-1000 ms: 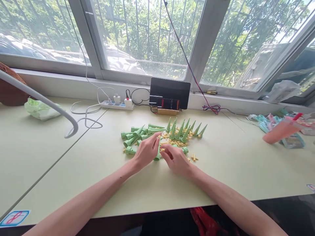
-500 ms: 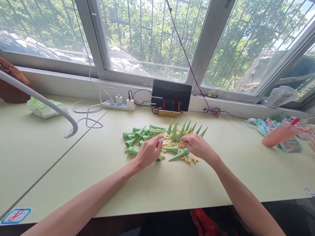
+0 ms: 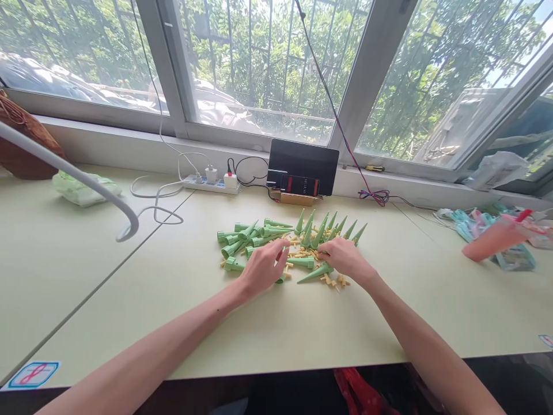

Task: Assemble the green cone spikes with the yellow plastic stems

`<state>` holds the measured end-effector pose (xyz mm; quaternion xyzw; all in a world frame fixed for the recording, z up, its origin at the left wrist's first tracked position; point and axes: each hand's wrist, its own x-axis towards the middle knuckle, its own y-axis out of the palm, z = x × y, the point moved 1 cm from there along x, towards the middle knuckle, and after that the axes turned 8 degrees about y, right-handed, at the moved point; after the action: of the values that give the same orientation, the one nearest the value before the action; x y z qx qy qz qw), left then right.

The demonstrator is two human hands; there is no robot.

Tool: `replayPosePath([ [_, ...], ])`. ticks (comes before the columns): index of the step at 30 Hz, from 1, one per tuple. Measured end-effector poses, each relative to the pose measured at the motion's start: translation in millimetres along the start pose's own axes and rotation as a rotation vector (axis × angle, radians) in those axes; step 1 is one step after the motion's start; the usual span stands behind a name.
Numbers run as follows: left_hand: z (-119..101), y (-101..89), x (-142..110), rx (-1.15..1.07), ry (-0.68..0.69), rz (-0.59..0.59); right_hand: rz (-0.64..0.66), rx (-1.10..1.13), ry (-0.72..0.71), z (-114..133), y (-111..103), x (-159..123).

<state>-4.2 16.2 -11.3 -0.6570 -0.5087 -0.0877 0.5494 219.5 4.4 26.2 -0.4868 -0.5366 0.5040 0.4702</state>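
Observation:
My left hand [image 3: 264, 266] is curled over the left-middle of a pile of small plastic parts, its fingers and thumb drawn together. Whatever it holds is hidden behind the fingers. Hollow green plastic spikes [image 3: 235, 248] lie loose beside it, and a green rim shows just below its thumb. My right hand [image 3: 343, 257] reaches in from the right with fingertips pinched down among small yellow plastic pieces [image 3: 298, 252]. What sits in that pinch is too small to make out. Behind it, several green spikes [image 3: 318, 235] stand point up. Another green spike [image 3: 314, 273] lies nearer me.
A dark tablet-like screen [image 3: 305, 164] with a phone [image 3: 299, 185] before it stands by the window. Left of it is a power strip [image 3: 209, 184] with cables. A white curved tube [image 3: 86, 167] crosses the left side. A pink cup [image 3: 492, 236] leans at the right.
My right hand has shifted slightly left and lower into the yellow pieces. My left hand stays nearly in place. The whole view has moved slightly.

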Motion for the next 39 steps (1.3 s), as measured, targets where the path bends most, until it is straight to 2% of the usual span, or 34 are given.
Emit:
replayPosePath([
  [10, -3.2, -0.4, 0.4, -0.008, -0.003, 0.016, 0.007, -0.005, -0.003, 0.2, 6.6, 1.9],
  [19, -2.0, 1.1, 0.0, -0.002, 0.004, 0.014, -0.074, -0.029, -0.02, 0.4, 0.5, -4.2],
  [22, -1.6, 1.3, -0.2, 0.014, -0.005, 0.001, -0.176, 0.12, -0.037, 5.7, -1.5, -11.7],
  [24, -1.4, 1.0, -0.2, 0.032, -0.017, -0.013, -0.286, 0.344, -0.101, 17.0, 1.5, -18.5],
  [27, -1.8, -0.2, 0.3, 0.057, -0.038, -0.038, -0.373, 0.782, -0.194, 41.9, 15.5, -28.5],
  [30, -3.6, -1.5, 0.7, 0.064, -0.049, -0.053, -0.41, 1.04, -0.181, 62.8, 34.9, -33.8],
  [34, -6.4, -2.5, -0.1, 0.056, -0.024, -0.048, -0.37, 1.139, -0.16, 70.9, 52.7, -29.8],
  [39, -6.0, -2.7, -2.4, 0.084, 0.004, -0.05, -0.453, 1.08, -0.24, 65.0, 53.6, -18.9],
])
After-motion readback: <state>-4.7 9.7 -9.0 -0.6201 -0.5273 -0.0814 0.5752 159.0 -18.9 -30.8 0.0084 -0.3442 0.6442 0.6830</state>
